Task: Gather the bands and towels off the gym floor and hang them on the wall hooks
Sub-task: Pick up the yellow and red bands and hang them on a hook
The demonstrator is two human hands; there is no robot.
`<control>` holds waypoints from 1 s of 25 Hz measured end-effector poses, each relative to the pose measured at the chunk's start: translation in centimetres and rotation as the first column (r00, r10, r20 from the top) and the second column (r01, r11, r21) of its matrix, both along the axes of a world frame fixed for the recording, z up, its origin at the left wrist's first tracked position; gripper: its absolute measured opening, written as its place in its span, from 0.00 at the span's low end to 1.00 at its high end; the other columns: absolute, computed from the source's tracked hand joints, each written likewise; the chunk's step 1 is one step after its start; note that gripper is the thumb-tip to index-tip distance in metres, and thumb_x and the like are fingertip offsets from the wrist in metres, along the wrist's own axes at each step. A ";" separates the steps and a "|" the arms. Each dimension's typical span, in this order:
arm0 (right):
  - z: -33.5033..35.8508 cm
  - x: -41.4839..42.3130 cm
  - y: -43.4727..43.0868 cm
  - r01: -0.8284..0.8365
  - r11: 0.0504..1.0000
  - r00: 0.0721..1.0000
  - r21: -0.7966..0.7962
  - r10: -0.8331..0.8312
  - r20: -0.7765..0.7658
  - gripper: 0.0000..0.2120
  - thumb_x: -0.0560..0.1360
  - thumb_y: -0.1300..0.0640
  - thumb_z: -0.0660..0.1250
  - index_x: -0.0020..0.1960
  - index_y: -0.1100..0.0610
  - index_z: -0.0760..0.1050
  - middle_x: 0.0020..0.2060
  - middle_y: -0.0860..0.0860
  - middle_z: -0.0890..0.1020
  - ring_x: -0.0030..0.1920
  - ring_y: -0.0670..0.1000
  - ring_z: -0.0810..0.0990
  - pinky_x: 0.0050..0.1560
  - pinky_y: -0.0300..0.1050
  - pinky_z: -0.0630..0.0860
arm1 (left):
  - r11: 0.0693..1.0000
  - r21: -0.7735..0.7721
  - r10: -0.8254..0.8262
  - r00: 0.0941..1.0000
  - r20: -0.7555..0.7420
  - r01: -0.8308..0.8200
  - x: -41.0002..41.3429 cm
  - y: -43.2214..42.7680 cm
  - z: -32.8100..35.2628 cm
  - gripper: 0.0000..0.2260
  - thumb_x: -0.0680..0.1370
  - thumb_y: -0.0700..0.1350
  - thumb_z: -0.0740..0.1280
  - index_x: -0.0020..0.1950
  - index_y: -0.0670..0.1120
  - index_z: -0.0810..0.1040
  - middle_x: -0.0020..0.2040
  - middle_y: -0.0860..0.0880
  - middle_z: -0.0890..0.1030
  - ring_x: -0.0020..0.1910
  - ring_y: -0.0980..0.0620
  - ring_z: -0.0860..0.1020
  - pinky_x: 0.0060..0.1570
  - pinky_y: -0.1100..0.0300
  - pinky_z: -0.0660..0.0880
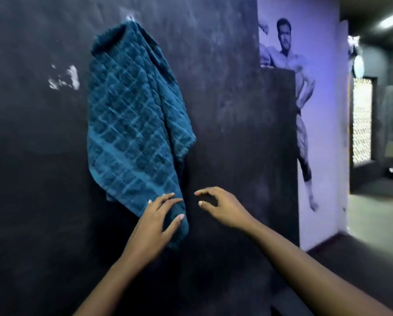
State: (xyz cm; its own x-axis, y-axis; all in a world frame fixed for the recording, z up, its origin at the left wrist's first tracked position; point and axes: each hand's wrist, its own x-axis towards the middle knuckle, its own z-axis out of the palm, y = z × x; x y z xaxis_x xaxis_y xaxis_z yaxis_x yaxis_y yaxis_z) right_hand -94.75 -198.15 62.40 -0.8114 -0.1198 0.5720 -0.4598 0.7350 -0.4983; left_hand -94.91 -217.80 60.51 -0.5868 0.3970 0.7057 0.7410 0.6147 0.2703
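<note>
From the head camera, a blue checked towel (134, 124) hangs bunched from a small hook (130, 18) high on the dark wall (31, 156). The left hand (154, 224) is at the towel's lower corner, fingers spread and straight; whether they touch the cloth cannot be told. The right hand (220, 208) hovers just right of the towel, fingers loosely curled, thumb and forefinger apart, holding nothing. A bodybuilder poster (305, 92) covers the lilac wall farther right.

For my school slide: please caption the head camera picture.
Teal towel hangs on a wall hook; left hand at its lower end, right hand open alongside.
</note>
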 end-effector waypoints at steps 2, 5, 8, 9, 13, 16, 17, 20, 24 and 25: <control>-6.7 2.1 2.7 0.025 1.000 0.986 -0.016 -0.022 0.167 0.15 0.76 0.56 0.64 0.62 0.53 0.75 0.61 0.50 0.77 0.63 0.47 0.73 0.60 0.31 0.62 | 0.999 -0.041 -0.016 0.994 0.106 0.021 1.6 2.1 -6.2 0.32 0.67 0.71 0.50 0.64 0.55 0.71 0.65 0.60 0.68 0.68 0.62 0.63 0.74 0.58 0.51; -16.5 5.4 8.0 0.114 0.993 0.897 -0.036 -0.087 0.434 0.16 0.76 0.56 0.64 0.63 0.55 0.74 0.63 0.51 0.77 0.63 0.48 0.74 0.62 0.32 0.64 | 0.989 -0.113 -0.050 0.940 0.339 0.094 3.0 7.0 -15.8 0.35 0.66 0.73 0.47 0.63 0.55 0.72 0.65 0.59 0.70 0.68 0.60 0.64 0.72 0.63 0.52; -24.7 9.0 15.1 0.217 0.976 0.746 0.003 -0.168 0.645 0.17 0.76 0.55 0.64 0.64 0.56 0.72 0.62 0.52 0.77 0.62 0.49 0.75 0.58 0.32 0.65 | 0.964 -0.122 -0.116 0.789 0.603 0.235 2.0 14.0 -23.1 0.45 0.60 0.79 0.42 0.63 0.53 0.73 0.62 0.57 0.71 0.64 0.58 0.69 0.65 0.67 0.62; -26.8 10.2 17.6 0.251 0.968 0.695 0.020 -0.195 0.692 0.18 0.76 0.55 0.64 0.64 0.56 0.72 0.62 0.53 0.77 0.61 0.50 0.75 0.58 0.33 0.66 | 0.957 -0.107 -0.140 0.752 0.644 0.269 1.6 16.8 -24.4 0.45 0.60 0.79 0.45 0.62 0.51 0.74 0.61 0.56 0.72 0.63 0.58 0.70 0.64 0.68 0.63; -34.3 16.4 30.7 0.417 0.903 0.478 0.102 -0.313 0.821 0.18 0.78 0.53 0.61 0.66 0.56 0.70 0.63 0.56 0.74 0.63 0.53 0.73 0.61 0.40 0.66 | 0.892 -0.123 -0.180 0.590 0.787 0.436 1.7 32.4 -28.2 0.20 0.75 0.54 0.64 0.63 0.44 0.73 0.62 0.47 0.75 0.63 0.52 0.72 0.58 0.73 0.60; -38.6 21.7 39.3 0.632 0.763 0.276 0.136 -0.386 0.880 0.17 0.78 0.53 0.59 0.65 0.56 0.69 0.63 0.55 0.73 0.62 0.54 0.72 0.62 0.45 0.69 | 0.838 -0.107 -0.204 0.490 0.848 0.535 3.4 44.4 -31.0 0.16 0.77 0.45 0.64 0.63 0.42 0.74 0.62 0.44 0.76 0.64 0.48 0.73 0.56 0.71 0.61; -39.7 23.6 41.8 0.702 0.700 0.217 0.129 -0.383 0.898 0.17 0.78 0.53 0.59 0.64 0.57 0.70 0.63 0.55 0.74 0.62 0.54 0.73 0.61 0.45 0.70 | 0.812 -0.109 -0.217 0.469 0.856 0.574 4.4 48.2 -31.9 0.15 0.77 0.44 0.64 0.62 0.42 0.74 0.62 0.43 0.76 0.63 0.48 0.73 0.56 0.70 0.62; -42.0 28.5 47.8 0.810 0.574 0.091 0.123 -0.330 0.940 0.16 0.78 0.53 0.60 0.64 0.58 0.71 0.63 0.54 0.75 0.62 0.54 0.74 0.59 0.44 0.70 | 0.706 -0.123 -0.251 0.409 0.878 0.697 6.7 57.4 -33.5 0.14 0.77 0.43 0.64 0.61 0.41 0.75 0.61 0.42 0.77 0.62 0.47 0.74 0.61 0.63 0.65; -46.5 35.0 55.0 0.884 0.437 -0.059 0.165 -0.247 0.967 0.17 0.78 0.55 0.59 0.65 0.58 0.71 0.64 0.53 0.75 0.63 0.53 0.74 0.59 0.40 0.70 | 0.583 -0.166 -0.174 0.322 0.931 0.796 7.9 68.3 -37.7 0.13 0.77 0.44 0.63 0.60 0.42 0.76 0.61 0.44 0.78 0.60 0.48 0.75 0.55 0.69 0.65; -47.7 36.2 56.4 0.893 0.417 -0.078 0.166 -0.220 0.972 0.17 0.78 0.55 0.59 0.65 0.58 0.70 0.65 0.53 0.75 0.63 0.52 0.74 0.59 0.39 0.69 | 0.579 -0.173 -0.145 0.309 0.940 0.797 7.6 70.4 -38.8 0.13 0.77 0.44 0.63 0.61 0.42 0.76 0.60 0.45 0.78 0.59 0.49 0.76 0.52 0.70 0.65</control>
